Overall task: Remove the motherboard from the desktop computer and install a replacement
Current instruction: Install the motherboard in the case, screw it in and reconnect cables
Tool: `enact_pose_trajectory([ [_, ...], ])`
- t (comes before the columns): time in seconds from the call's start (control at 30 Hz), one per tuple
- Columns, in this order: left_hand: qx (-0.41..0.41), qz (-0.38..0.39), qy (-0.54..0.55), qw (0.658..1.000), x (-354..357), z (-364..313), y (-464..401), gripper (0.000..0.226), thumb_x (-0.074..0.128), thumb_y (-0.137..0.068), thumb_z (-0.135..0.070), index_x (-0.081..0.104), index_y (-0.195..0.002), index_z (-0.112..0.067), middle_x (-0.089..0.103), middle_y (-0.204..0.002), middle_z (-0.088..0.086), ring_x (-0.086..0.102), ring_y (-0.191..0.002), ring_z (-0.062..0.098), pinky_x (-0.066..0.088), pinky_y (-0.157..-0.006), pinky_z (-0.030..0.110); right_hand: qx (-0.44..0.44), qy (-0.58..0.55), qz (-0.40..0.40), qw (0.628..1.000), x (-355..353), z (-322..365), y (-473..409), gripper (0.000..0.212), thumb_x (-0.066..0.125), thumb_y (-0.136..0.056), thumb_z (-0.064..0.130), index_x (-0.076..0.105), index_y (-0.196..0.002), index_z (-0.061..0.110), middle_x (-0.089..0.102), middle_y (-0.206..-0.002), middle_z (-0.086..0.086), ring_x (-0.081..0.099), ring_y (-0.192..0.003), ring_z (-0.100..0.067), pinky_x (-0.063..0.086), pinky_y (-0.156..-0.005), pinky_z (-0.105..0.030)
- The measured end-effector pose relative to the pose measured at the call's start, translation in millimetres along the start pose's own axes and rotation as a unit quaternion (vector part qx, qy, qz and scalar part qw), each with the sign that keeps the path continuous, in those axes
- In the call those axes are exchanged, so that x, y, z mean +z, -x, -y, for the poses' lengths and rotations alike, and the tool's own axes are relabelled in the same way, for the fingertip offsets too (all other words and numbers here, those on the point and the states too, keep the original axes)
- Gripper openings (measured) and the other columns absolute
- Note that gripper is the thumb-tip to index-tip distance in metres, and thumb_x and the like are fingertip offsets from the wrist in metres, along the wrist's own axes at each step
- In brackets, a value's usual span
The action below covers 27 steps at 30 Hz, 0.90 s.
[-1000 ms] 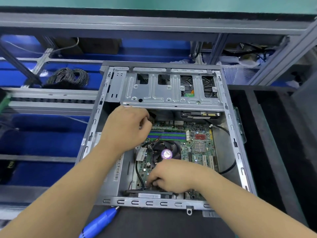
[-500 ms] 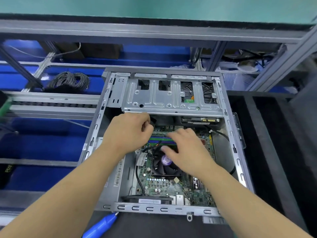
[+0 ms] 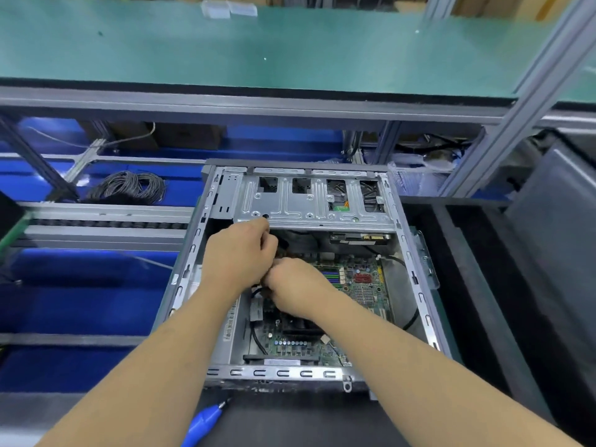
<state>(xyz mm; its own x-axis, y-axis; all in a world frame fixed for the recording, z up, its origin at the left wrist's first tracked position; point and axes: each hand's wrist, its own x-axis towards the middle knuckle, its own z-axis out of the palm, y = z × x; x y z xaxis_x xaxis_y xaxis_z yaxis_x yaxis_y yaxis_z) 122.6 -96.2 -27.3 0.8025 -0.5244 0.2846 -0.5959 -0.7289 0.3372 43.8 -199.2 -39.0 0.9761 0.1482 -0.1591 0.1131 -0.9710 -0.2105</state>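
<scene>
The open desktop case [image 3: 416,285] lies flat on a black mat, with the green motherboard [image 3: 364,285] inside it. My left hand [image 3: 238,256] is curled just below the metal drive cage [image 3: 309,201], gripping a black cable whose end is hidden by my fingers. My right hand [image 3: 296,288] touches the left one over the board's upper left part, its fingers curled down onto the same cable bundle [image 3: 254,293]. The CPU fan is mostly hidden under my right wrist.
A blue electric screwdriver [image 3: 206,417] lies on the black mat [image 3: 290,424] at the case's near left corner. A coil of grey wire [image 3: 129,187] sits back left on blue bins. A grey panel [image 3: 554,227] leans at the right.
My right hand moved from the board's near edge up across the fan and now meets my left hand at the cable. The left hand has stayed in place.
</scene>
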Motion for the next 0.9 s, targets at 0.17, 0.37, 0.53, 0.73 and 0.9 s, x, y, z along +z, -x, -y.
enact_pose_trajectory([
  [0.17, -0.015, 0.005, 0.017, 1.000, 1, 1, -4, 0.016, 0.051, -0.088, -0.025, 0.053, -0.075, -0.016, 0.056, -0.061, -0.002, 0.053, -0.061, 0.026, 0.037, -0.053, 0.033, -0.030, 0.097, -0.001, 0.995, 16, 12, -12, 0.021, 0.055, -0.085, 0.000, 0.067, -0.102, 0.006, 0.067, -0.104, -0.014, 0.060, -0.103, -0.031, 0.041, -0.093, -0.040],
  [0.37, -0.010, 0.021, 0.033, 0.999, 4, 3, -6, 0.017, 0.050, -0.086, -0.026, 0.050, -0.071, -0.019, 0.052, -0.058, -0.003, 0.051, -0.059, 0.023, 0.034, -0.050, 0.030, -0.035, 0.092, 0.091, 0.991, 23, 11, -19, 0.026, 0.062, -0.082, 0.006, 0.065, -0.107, 0.006, 0.062, -0.117, -0.015, 0.048, -0.120, -0.034, 0.022, -0.111, -0.059],
  [0.53, 0.002, 0.034, 0.025, 0.999, 7, 4, -8, 0.017, 0.049, -0.086, -0.027, 0.049, -0.070, -0.020, 0.052, -0.059, -0.004, 0.050, -0.058, 0.020, 0.032, -0.049, 0.029, -0.039, 0.064, 0.126, 0.989, 22, 4, -11, 0.016, 0.059, -0.084, 0.007, 0.066, -0.099, 0.007, 0.057, -0.116, -0.012, 0.037, -0.126, -0.033, 0.017, -0.110, -0.068],
  [0.73, 0.009, 0.031, 0.025, 0.999, 7, 4, -7, 0.018, 0.050, -0.086, -0.026, 0.048, -0.070, -0.019, 0.051, -0.059, -0.004, 0.050, -0.059, 0.021, 0.034, -0.051, 0.030, -0.116, 0.095, 0.146, 0.978, 21, 10, -1, 0.013, 0.061, -0.083, 0.010, 0.068, -0.094, 0.007, 0.058, -0.100, -0.008, 0.054, -0.100, -0.030, 0.015, -0.110, -0.067],
  [0.9, 0.016, 0.035, 0.025, 0.999, 7, 5, -8, 0.019, 0.049, -0.087, -0.027, 0.046, -0.070, -0.020, 0.051, -0.059, -0.003, 0.052, -0.059, 0.023, 0.032, -0.051, 0.031, -0.119, 0.105, 0.180, 0.971, 19, 17, 1, 0.015, 0.058, -0.083, 0.000, 0.067, -0.093, 0.007, 0.062, -0.100, -0.007, 0.051, -0.106, -0.029, 0.012, -0.114, -0.067],
])
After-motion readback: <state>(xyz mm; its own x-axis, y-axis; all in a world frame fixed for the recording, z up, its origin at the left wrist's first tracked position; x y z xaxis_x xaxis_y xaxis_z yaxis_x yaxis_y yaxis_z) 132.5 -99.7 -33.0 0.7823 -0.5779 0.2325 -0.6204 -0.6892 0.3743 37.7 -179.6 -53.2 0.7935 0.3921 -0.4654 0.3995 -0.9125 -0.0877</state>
